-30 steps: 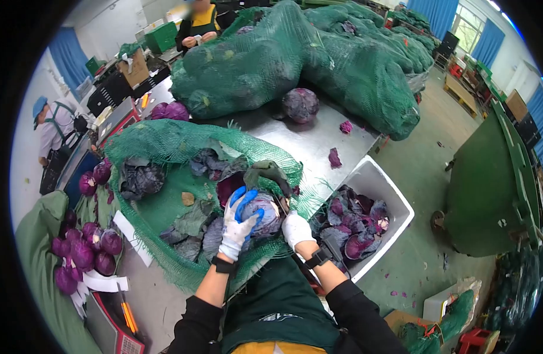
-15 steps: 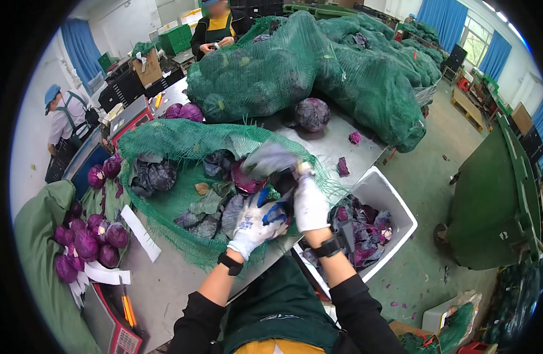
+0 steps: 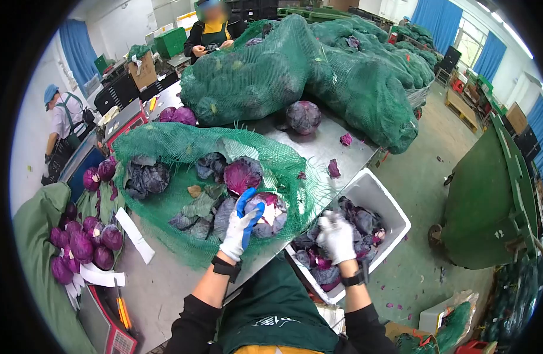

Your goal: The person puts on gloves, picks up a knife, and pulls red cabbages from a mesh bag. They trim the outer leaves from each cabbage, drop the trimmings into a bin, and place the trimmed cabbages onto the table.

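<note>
My left hand (image 3: 243, 227), in a white and blue glove, rests its spread fingers on a red cabbage (image 3: 269, 215) with a pale cut base, at the near edge of an opened green net (image 3: 165, 138). Another purple cabbage (image 3: 243, 175) sits just behind it, and loose dark leaves (image 3: 198, 215) lie to the left. Over the white foam box (image 3: 401, 221) of leaves is my right hand (image 3: 336, 238), gloved in white with its fingers curled; a blurred thin shape rises above it, too smeared to name.
Full green net sacks (image 3: 242, 82) and a loose cabbage (image 3: 303, 117) stand at the back. Peeled cabbages (image 3: 82, 245) are piled left, beside a red-framed scale (image 3: 109, 330). A green wheeled bin (image 3: 484, 200) stands right. Two people (image 3: 212, 29) (image 3: 65, 115) are farther off.
My right hand has moved right and down from the net to the foam box. Leaves that were blurred over the cabbage are gone, and its pale base now shows under my left hand.
</note>
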Tool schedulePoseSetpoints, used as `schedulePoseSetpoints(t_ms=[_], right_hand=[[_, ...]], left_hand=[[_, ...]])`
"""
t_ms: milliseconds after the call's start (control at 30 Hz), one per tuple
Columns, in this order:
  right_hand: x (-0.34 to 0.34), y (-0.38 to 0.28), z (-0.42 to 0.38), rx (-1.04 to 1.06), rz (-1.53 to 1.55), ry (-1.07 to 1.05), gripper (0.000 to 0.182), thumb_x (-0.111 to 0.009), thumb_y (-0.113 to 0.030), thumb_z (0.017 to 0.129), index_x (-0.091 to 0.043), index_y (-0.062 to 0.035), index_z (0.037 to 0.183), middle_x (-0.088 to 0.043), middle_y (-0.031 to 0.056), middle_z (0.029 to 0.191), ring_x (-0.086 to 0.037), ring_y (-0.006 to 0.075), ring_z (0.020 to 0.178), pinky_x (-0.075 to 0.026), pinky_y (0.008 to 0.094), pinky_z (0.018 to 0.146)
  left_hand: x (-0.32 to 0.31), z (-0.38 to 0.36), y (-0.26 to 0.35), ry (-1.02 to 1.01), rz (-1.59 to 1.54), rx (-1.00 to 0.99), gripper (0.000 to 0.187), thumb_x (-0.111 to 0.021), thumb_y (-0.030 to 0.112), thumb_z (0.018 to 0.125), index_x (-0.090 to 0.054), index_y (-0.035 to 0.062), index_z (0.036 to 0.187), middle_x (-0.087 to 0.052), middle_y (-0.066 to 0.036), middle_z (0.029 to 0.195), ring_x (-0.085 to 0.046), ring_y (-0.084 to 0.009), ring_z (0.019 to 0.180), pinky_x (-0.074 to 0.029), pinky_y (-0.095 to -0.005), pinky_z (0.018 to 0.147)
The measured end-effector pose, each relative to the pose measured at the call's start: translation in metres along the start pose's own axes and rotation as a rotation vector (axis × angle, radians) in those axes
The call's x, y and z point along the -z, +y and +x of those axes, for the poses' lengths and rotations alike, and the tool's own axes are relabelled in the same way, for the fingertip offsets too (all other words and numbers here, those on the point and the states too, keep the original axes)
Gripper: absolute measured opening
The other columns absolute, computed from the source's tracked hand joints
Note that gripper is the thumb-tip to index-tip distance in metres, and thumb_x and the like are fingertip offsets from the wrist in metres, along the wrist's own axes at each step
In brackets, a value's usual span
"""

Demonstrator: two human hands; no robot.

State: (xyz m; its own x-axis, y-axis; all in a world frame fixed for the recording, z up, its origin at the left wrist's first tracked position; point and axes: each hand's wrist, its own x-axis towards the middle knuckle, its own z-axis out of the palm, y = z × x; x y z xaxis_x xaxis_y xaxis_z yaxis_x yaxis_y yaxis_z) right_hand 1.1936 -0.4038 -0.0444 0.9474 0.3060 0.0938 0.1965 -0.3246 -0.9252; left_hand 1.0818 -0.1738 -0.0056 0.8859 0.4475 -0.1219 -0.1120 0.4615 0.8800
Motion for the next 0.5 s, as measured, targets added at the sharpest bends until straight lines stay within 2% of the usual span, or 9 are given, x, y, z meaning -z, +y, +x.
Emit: schedulePoseSetpoints(t_ms=[33, 67, 100, 133, 233, 400, 433, 467, 500], right_hand=[[-0.015, 0.002, -0.011, -0.020, 0.045, -0.169, 0.038, -0.060, -0.028, 0.088, -0.058, 0.0014, 0.112, -0.064, 0.0147, 0.070, -0.062, 0.0266, 0.059, -0.049, 0.0339, 0.056], [-0.018, -0.046, -0.020, -0.211, 0.107, -0.235, 0.044, -0.054, -0.035, 0.092, -0.056, 0.0017, 0.116, -0.064, 0.0148, 0.070, -0.063, 0.0284, 0.058, -0.048, 0.0357, 0.054], [-0.042, -0.018, -0.020, 0.012, -0.044, -0.143, 0.045, -0.051, -0.037, 0.094, -0.054, 0.0008, 0.118, -0.060, 0.0127, 0.060, -0.059, 0.0241, 0.051, -0.046, 0.0360, 0.050], [-0.043, -0.039, -0.025, -0.211, 0.147, -0.263, 0.044, -0.046, -0.043, 0.095, -0.060, -0.0024, 0.102, -0.055, 0.0142, 0.060, -0.059, 0.0191, 0.054, -0.044, 0.0332, 0.050], [-0.054, -0.025, -0.026, -0.238, 0.058, -0.255, 0.044, -0.043, -0.045, 0.096, -0.061, -0.0045, 0.096, -0.055, 0.0140, 0.058, -0.058, 0.0200, 0.054, -0.043, 0.0333, 0.050], [-0.058, -0.017, -0.035, -0.284, 0.178, -0.194, 0.042, -0.044, -0.041, 0.096, -0.062, -0.0035, 0.096, -0.058, 0.0117, 0.060, -0.058, 0.0204, 0.053, -0.043, 0.0334, 0.050], [-0.076, 0.009, -0.037, -0.106, 0.095, -0.044, 0.038, -0.044, -0.038, 0.097, -0.063, -0.0044, 0.097, -0.062, 0.0144, 0.065, -0.061, 0.0268, 0.057, -0.044, 0.0368, 0.051], [-0.080, 0.013, -0.034, -0.107, 0.095, -0.041, 0.038, -0.044, -0.038, 0.097, -0.063, -0.0044, 0.097, -0.062, 0.0144, 0.065, -0.061, 0.0268, 0.057, -0.044, 0.0368, 0.051], [-0.083, 0.017, -0.033, 0.141, -0.177, 0.065, 0.036, -0.044, -0.036, 0.097, -0.063, -0.0047, 0.100, -0.063, 0.0164, 0.067, -0.061, 0.0296, 0.060, -0.045, 0.0385, 0.052]], left_hand=[[-0.008, -0.001, -0.007, 0.002, 0.003, -0.055, 0.061, -0.068, 0.002, 0.079, -0.042, 0.0048, 0.134, -0.052, -0.007, 0.121, -0.058, -0.0138, 0.097, -0.049, -0.0260, 0.083], [-0.013, -0.003, -0.016, 0.006, 0.004, -0.111, 0.061, -0.067, 0.002, 0.079, -0.041, 0.0044, 0.134, -0.052, -0.006, 0.121, -0.057, -0.0132, 0.097, -0.049, -0.0261, 0.083], [-0.011, -0.002, -0.030, -0.054, 0.207, -0.132, 0.062, -0.070, 0.011, 0.079, -0.044, 0.0087, 0.135, -0.051, -0.010, 0.124, -0.057, -0.0204, 0.104, -0.048, -0.0318, 0.088], [-0.010, -0.003, -0.028, -0.024, 0.938, -0.259, 0.065, -0.073, 0.021, 0.075, -0.047, 0.0146, 0.134, -0.047, -0.016, 0.129, -0.050, -0.0296, 0.115, -0.043, -0.0389, 0.095], [-0.021, -0.008, -0.033, -0.085, 1.035, -0.462, 0.064, -0.071, 0.029, 0.073, -0.050, 0.0183, 0.132, -0.042, -0.022, 0.132, -0.043, -0.0369, 0.121, -0.037, -0.0434, 0.100], [-0.043, -0.010, -0.019, -0.078, 1.248, -0.433, 0.062, -0.071, 0.035, 0.074, -0.051, 0.0164, 0.130, -0.043, -0.022, 0.128, -0.044, -0.0382, 0.118, -0.038, -0.0438, 0.098], [-0.045, -0.008, -0.021, -0.038, 1.277, -0.435, 0.061, -0.071, 0.036, 0.073, -0.052, 0.0159, 0.128, -0.044, -0.023, 0.127, -0.045, -0.0378, 0.117, -0.039, -0.0434, 0.098], [-0.047, -0.007, -0.022, 0.004, 1.307, -0.437, 0.060, -0.072, 0.037, 0.073, -0.054, 0.0153, 0.126, -0.044, -0.023, 0.127, -0.045, -0.0375, 0.116, -0.039, -0.0430, 0.097], [-0.039, 0.002, -0.033, 0.005, 1.232, -0.462, 0.060, -0.074, 0.039, 0.071, -0.055, 0.0146, 0.122, -0.045, -0.022, 0.127, -0.045, -0.0378, 0.117, -0.039, -0.0438, 0.097]])
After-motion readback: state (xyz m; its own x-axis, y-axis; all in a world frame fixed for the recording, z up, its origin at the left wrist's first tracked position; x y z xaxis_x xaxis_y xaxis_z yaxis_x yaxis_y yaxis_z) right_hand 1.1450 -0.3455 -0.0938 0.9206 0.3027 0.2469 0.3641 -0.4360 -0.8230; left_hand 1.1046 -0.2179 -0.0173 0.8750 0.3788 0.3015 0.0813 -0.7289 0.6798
